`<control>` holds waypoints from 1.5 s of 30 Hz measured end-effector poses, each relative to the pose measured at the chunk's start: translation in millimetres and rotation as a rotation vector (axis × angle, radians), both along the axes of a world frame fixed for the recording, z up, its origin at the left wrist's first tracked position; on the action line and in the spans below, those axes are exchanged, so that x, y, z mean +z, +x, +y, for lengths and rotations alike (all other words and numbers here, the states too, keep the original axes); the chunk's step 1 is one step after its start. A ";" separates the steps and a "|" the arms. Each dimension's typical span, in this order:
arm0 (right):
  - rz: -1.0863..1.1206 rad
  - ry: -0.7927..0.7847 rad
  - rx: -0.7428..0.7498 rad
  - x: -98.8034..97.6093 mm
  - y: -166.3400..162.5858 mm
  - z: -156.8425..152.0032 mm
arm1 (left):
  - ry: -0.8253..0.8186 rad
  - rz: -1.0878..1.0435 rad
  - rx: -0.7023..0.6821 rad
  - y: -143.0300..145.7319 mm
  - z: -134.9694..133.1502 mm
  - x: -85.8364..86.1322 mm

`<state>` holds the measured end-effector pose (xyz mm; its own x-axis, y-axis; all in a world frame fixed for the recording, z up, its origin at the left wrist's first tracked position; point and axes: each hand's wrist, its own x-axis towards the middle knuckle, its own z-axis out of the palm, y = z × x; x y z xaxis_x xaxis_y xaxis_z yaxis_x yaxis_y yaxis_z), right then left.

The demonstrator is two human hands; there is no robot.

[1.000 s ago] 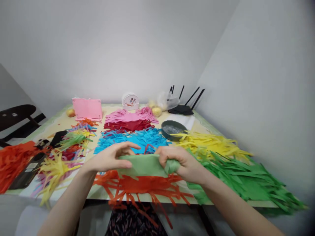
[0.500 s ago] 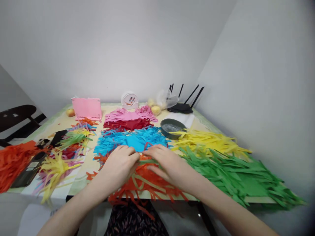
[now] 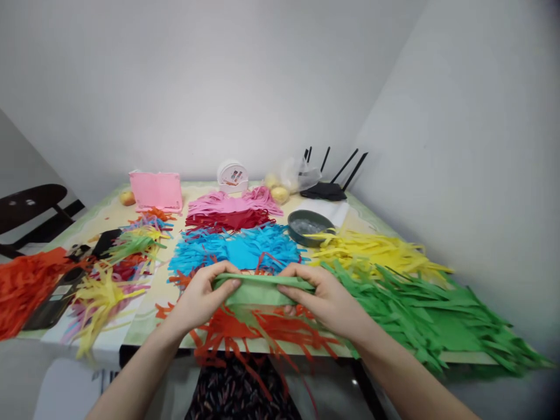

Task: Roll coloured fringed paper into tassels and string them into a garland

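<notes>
A sheet of light green tissue paper [image 3: 258, 293] stretches between my two hands, its upper edge folded or rolled over. My left hand [image 3: 202, 296] pinches the sheet's left end between thumb and fingers. At the other end my right hand [image 3: 322, 294] grips it the same way. Under the sheet, orange fringed tissue paper [image 3: 245, 337] lies at the table's front edge, with strips hanging over. Just beyond my hands spreads blue fringed tissue paper [image 3: 242, 248], and behind it are red [image 3: 231, 220] and pink fringed paper [image 3: 219, 204].
Yellow [image 3: 371, 251] and green fringed paper [image 3: 455, 326] cover the right side. A dark round bowl [image 3: 308, 238] and a black router [image 3: 324, 191] stand behind. At left are mixed paper tassels [image 3: 100, 289], a phone [image 3: 50, 309], orange fringe [image 3: 30, 286] and a pink stand [image 3: 156, 191].
Both hands have turned and lifted slightly, thumbs now toward me. The light green paper has come up into view, held taut between them; the view has shifted slightly.
</notes>
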<state>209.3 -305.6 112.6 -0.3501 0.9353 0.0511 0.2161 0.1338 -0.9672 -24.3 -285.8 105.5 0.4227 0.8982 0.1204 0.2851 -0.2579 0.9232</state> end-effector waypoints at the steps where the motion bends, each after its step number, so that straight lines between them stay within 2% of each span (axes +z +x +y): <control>1: 0.000 0.014 -0.016 -2.0 -0.1 -0.8 | 0.008 -0.017 0.005 0.4 -1.1 -0.2; 4: -0.008 0.053 -0.060 -7.4 0.9 -3.5 | 0.009 -0.060 0.019 0.8 -4.9 1.1; 7: 0.085 0.042 -0.061 -11.5 1.7 -6.8 | -0.035 -0.117 0.047 0.1 -8.3 1.0; 11: 0.235 0.048 -0.049 -16.3 0.9 -9.4 | -0.165 -0.296 -0.013 -2.3 -10.3 -6.9; 14: 0.287 0.061 -0.044 -19.5 0.0 -8.5 | -0.146 -0.386 -0.058 -4.2 -10.0 -14.3; 18: 0.255 0.152 -0.039 -22.1 0.5 -4.7 | -0.129 -0.391 -0.049 -5.3 -8.5 -18.1; 21: 0.182 0.163 -0.040 -23.8 2.1 -2.6 | -0.147 -0.388 -0.047 -5.3 -8.1 -16.2; 24: 0.119 0.167 -0.052 -24.2 2.4 -3.2 | -0.062 -0.284 -0.051 -4.3 -9.6 -11.4; 29: -0.154 0.292 -0.190 -18.3 -2.5 -10.8 | 0.156 0.063 0.105 -1.4 -12.0 -5.3; 34: -0.301 0.357 -0.203 -17.6 -3.5 -15.8 | 0.187 0.206 0.046 -1.2 -9.2 -5.1; 37: -0.310 0.339 -0.209 -19.3 -2.4 -16.8 | 0.114 0.173 0.039 -0.6 -9.9 -4.9; 42: -0.067 0.167 -0.165 -23.1 -1.7 -19.2 | -0.254 -0.202 -0.029 2.0 -15.6 -9.0; 45: 0.050 0.123 -0.182 -26.7 -1.8 -19.7 | -0.301 -0.330 -0.014 3.8 -15.9 -16.8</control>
